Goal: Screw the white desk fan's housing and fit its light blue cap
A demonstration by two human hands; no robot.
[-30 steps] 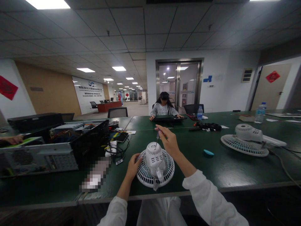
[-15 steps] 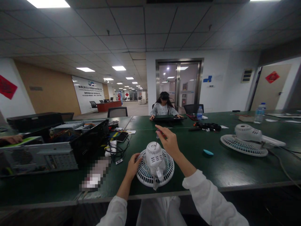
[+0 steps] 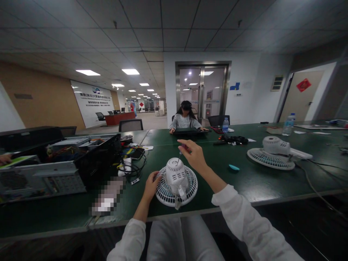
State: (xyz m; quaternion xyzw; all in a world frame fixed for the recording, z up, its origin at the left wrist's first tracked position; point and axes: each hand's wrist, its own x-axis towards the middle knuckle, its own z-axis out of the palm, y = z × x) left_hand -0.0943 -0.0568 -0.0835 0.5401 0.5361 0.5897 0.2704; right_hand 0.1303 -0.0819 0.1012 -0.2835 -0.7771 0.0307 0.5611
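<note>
A white fan lies grille-down on the green table in front of me, its rounded motor housing upward. My left hand grips the left rim of its grille, fingers curled over the edge. In my right hand is a screwdriver, pinched between thumb and fingers. The thin metal shaft slants down to the top of the motor housing. Most of its handle is hidden by my fingers, and the tip's exact seat is too small to make out.
An opened computer case stands at left, near a cable and a blurred flat object. To the right lie a small turquoise piece and a second white fan. Across the table a person holds a dark flat panel.
My view has shifted a little right and down, so things appear farther left and higher. Both hands keep their hold, with the screwdriver still on the housing.
</note>
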